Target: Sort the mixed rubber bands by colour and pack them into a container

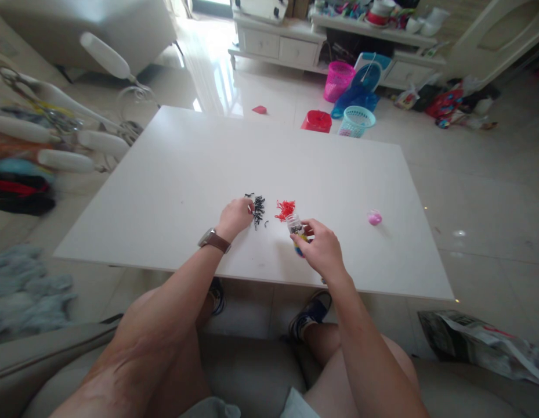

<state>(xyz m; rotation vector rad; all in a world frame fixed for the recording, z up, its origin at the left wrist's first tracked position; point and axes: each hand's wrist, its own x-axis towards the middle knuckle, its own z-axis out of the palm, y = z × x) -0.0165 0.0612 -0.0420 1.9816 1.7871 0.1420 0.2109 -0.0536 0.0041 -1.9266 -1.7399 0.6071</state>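
My right hand [322, 247] is closed around a small clear jar [294, 224], tilted with its open mouth toward the far side of the table. Dark, yellow and blue bits show through its wall. At the left edge of a pile of small black pieces [259, 210], like little rubber bands or clips, my left hand [235, 218] has its fingertips pinched together; what they hold is too small to make out. A pile of similar red pieces [286, 209] lies just beyond the jar. Off to the right sits a small round pink object [374, 217].
These things lie on a white table [199, 157]. Past its far edge stand a red bin [318, 121], a light blue basket [357, 119] and a pink basket [339, 81] on the floor. A white branched lamp [106, 55] rises at the left.
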